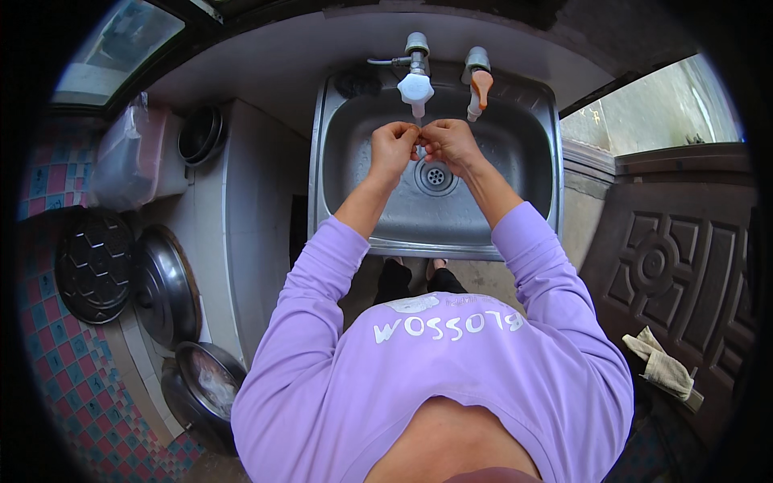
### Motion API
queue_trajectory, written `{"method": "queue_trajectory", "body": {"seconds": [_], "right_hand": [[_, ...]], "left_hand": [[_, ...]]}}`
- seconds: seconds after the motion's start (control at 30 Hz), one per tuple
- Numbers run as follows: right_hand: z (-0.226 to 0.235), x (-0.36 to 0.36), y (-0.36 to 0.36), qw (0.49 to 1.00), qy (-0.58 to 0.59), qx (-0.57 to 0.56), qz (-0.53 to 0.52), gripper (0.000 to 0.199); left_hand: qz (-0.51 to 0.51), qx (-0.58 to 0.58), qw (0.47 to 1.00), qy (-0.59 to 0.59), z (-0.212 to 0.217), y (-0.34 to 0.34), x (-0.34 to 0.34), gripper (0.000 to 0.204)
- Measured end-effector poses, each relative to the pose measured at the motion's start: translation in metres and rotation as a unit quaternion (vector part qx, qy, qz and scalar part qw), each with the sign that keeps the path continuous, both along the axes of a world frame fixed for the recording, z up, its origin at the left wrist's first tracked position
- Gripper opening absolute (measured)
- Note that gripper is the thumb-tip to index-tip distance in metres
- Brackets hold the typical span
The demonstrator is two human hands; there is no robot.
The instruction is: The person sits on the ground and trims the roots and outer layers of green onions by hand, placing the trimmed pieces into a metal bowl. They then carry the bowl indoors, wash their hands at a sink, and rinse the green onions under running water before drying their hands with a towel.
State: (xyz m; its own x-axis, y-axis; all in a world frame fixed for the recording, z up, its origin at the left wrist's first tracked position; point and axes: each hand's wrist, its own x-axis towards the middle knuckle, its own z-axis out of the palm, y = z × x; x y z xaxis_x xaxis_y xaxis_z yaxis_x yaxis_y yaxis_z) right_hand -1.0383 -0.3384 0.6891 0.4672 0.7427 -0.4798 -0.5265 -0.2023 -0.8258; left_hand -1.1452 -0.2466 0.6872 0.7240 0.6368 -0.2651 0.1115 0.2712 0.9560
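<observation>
Together, left hand point(390, 150), right hand point(453, 145), fingers point(407, 131) pinched narrow, anything held indistinct, shiny grey sink point(515, 185) below, white-handled tap point(415, 86).

Rectangular metal sink point(519, 157) | far left corner: dark clump point(357, 83), details unclear | basin floor, around mid-width: round drain point(436, 175), water drops.
</observation>
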Motion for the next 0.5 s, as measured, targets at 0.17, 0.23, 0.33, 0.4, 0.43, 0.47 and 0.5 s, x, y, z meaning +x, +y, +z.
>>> {"method": "queue_trajectory", "body": {"seconds": [0.17,0.23,0.33,0.4,0.43,0.47,0.5], "right_hand": [[-0.008,-0.004,0.002,0.999,0.019,0.007,-0.028,0.011],[-0.02,-0.006,0.006,0.995,0.069,0.027,-0.06,0.011],[-0.023,-0.008,0.007,0.985,0.131,0.047,-0.102,0.011],[-0.015,-0.01,0.004,0.988,0.103,0.034,-0.11,0.011],[-0.01,-0.011,0.003,0.989,0.089,0.028,-0.114,0.012],[-0.005,-0.011,0.0,0.995,0.065,0.023,-0.078,0.012],[-0.001,-0.008,-0.005,0.998,0.041,0.018,-0.04,0.013]], "left_hand": [[0.009,-0.03,1.0,-0.004,-0.004,-0.001,0.003,0.013],[0.013,-0.04,0.999,-0.006,-0.007,-0.002,0.004,0.013],[0.008,-0.119,0.992,-0.051,-0.004,-0.001,0.002,0.012],[-0.005,-0.224,0.968,-0.115,0.004,0.007,-0.003,0.013],[-0.009,-0.209,0.973,-0.103,0.004,0.009,-0.004,0.014],[-0.014,-0.193,0.977,-0.09,0.001,0.011,-0.005,0.015],[-0.018,-0.178,0.981,-0.078,-0.001,0.013,-0.006,0.016]]}}
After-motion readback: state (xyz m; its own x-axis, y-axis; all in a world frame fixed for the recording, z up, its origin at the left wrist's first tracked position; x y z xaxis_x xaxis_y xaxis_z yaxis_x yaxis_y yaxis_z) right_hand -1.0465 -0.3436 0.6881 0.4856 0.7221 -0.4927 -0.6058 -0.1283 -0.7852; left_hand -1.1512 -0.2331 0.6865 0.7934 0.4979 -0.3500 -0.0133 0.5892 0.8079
